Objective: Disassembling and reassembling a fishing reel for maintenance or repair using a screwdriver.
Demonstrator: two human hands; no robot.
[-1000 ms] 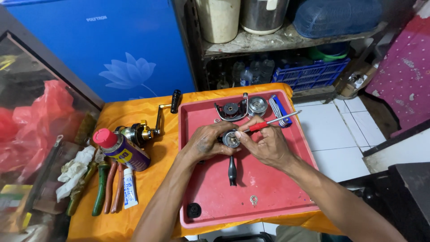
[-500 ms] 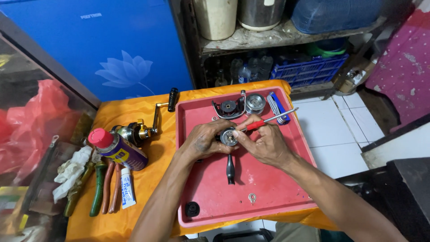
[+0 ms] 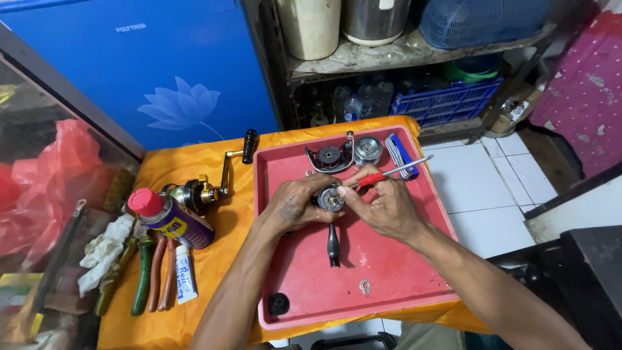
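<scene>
Over the red tray point(image 3: 395, 285) on the orange cloth, I see left hand point(image 3: 295, 207) gripping the reel body point(image 3: 331, 199), right hand point(image 3: 382, 204) pinching a red screwdriver point(image 3: 376, 176); disassembly underway, next likely needs steady tip seating.

prob. home repair bench, pliers point(image 3: 150, 272), spray can point(image 3: 170, 218)

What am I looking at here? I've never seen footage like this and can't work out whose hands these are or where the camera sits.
The camera is worn on a person's head and looks down at their own two bare hands over a red tray on an orange-covered table. The left hand grips a small round metal mechanism, apparently a fishing reel body. The right hand holds a red-handled screwdriver. In the tray lie other reel parts. Left of it sit another reel, a spray can, pliers and a rag.
</scene>
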